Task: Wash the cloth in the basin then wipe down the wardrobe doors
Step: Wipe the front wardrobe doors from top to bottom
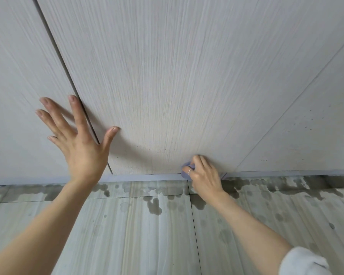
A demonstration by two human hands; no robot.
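Note:
Pale wood-grain wardrobe doors fill the upper view; the middle door [177, 86] carries small dark specks near its bottom edge. My right hand [204, 175] is closed on a small blue-purple cloth [185, 167] and presses it against the door's lower edge, just above the plinth. Most of the cloth is hidden under my fingers. My left hand [77, 139] lies flat with fingers spread across the dark gap [54, 44] between the left door [14, 86] and the middle door. It holds nothing.
The right door [310, 126] shows dark speckles. Below the doors runs a grey plinth [143, 177]. The tiled floor [137, 235] has wet patches and drips along the plinth, densest at the right. No basin is in view.

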